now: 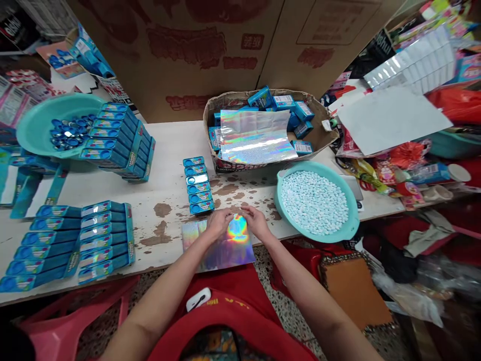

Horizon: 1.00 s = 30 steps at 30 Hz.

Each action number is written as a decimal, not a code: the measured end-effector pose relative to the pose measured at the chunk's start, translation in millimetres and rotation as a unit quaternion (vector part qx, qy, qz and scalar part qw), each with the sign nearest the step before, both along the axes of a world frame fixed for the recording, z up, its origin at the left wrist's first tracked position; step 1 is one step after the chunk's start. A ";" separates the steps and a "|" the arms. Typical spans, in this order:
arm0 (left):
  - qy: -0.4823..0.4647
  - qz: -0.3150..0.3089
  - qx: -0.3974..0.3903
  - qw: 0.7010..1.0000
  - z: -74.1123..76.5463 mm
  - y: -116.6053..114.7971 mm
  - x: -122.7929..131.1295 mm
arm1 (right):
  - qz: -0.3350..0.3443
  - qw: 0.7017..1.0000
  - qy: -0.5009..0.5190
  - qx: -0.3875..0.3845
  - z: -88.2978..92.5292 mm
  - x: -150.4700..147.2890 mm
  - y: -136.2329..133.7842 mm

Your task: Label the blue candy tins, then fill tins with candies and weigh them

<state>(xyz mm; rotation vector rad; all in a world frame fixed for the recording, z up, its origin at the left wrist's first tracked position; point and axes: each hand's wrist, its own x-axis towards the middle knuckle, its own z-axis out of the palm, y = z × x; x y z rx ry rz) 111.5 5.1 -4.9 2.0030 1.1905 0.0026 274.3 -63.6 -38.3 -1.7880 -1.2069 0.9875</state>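
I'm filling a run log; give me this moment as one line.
left hand: over shiny sheet; right hand: at sheet's far edge; beyond: row of blue boxes; farther right: pale pellets in turquoise bowl

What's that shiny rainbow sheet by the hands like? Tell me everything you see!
The shiny sheet looks like thin foil, silvery purple, with a bright rainbow glare toward its far side. It lies roughly flat on the worn white table, its near edge sticking out past the table's front. The left hand and right hand are at its far side, seemingly touching it, and the left forearm hides part of it.
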 end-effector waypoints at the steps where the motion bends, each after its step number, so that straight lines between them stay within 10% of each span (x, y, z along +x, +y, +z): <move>1: 0.010 -0.003 0.004 1.000 -1.4 0.7 2.1 | 0.010 1.000 -0.025 0.010 1.4 -0.3 -2.1; 7: 0.030 -0.036 -0.007 0.999 -10.0 11.4 4.8 | 0.159 0.925 -0.340 0.051 2.1 -8.6 -20.3; 13: 0.041 -0.037 -0.020 0.998 -17.4 15.9 8.0 | 0.203 0.885 -0.417 0.044 -3.7 -13.8 -45.8; 17: 0.049 -0.022 -0.001 0.999 -24.8 7.8 8.4 | 0.215 0.898 -0.381 0.055 18.9 -8.2 -50.0; 24: 0.002 0.008 0.115 0.993 -41.7 -16.9 2.5 | 0.086 0.973 -0.206 0.053 109.0 5.9 -39.2; 30: -0.286 0.120 -0.080 0.947 11.7 -31.8 -11.4 | 0.075 0.991 -0.106 0.031 140.1 -3.3 -23.4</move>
